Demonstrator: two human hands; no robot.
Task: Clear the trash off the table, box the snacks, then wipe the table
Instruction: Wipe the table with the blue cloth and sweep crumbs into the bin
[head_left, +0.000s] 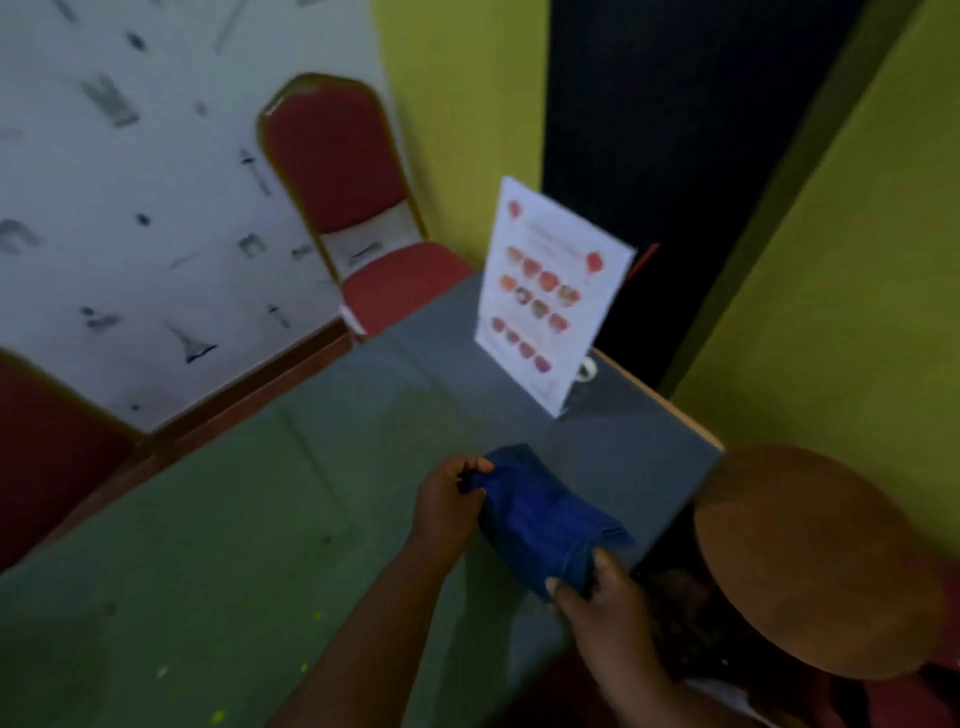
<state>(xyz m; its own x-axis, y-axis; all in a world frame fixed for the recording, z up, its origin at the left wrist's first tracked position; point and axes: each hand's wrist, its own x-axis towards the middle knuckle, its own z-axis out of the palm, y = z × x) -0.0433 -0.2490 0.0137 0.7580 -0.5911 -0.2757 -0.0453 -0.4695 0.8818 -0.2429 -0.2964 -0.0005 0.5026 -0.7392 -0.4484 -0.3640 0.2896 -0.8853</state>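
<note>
Holding one blue cloth (540, 514), folded or bunched into a thick pad, between two hands near the right edge of the table (218, 545). Left hand (447, 506): fingers curled and pinching the cloth's far end. Right hand (605, 603): thumb and fingers closed on the cloth's near end, close to the table edge. Cloth position — low over or resting on the grey table surface; the blur does not let contact be told. Table contents otherwise: one upright printed menu card (553, 296) at the far corner, a small white item just behind it, too blurred to identify; a few pale specks on the near surface. No trash and no snacks visible on the table. Surroundings: red padded chair (353, 208) at the far side, a second red chair at the left edge, a round brown stool (810, 561) just beside the table on the right. Step judged in hand — wiping, with clearing and boxing apparently done. Next move calls for pressing the cloth flat and drawing it across the surface, steering around the card, with one hand likely enough for the stroke
</note>
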